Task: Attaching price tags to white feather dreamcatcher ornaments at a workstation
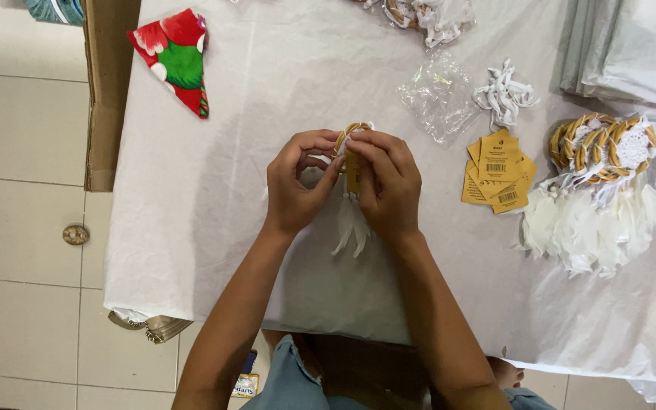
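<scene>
Two bare hands meet over the middle of a table covered with a white cloth [214, 197]. The left hand [295, 182] and the right hand [389, 186] both close on a small dreamcatcher [352, 178] held between them, just above the cloth. The left thumb and forefinger pinch the woven tan ring at its left side; the remaining left fingers curl inward beneath it. The right fingers [373, 148] are pressed together and bent over the ring's top and right side, covering most of it. A yellow tag [352, 173] shows in the gap between the two thumbs, touching the ring. White feathers [351, 226] hang from the ring below the fingertips, between the two wrists.

To the right of the right fingers, near but apart, lies a fanned stack of yellow tags [497, 171]. Further right sits a pile of finished dreamcatchers [601, 190] with white feathers spread beneath. Beyond the fingertips, up and to the right, lie a clear plastic bag [438, 95] and a bundle of white cord [504, 95], just beside each other. Well to the left of the left fingers, at the far edge, rests a red, green and white folded cloth [176, 57].
</scene>
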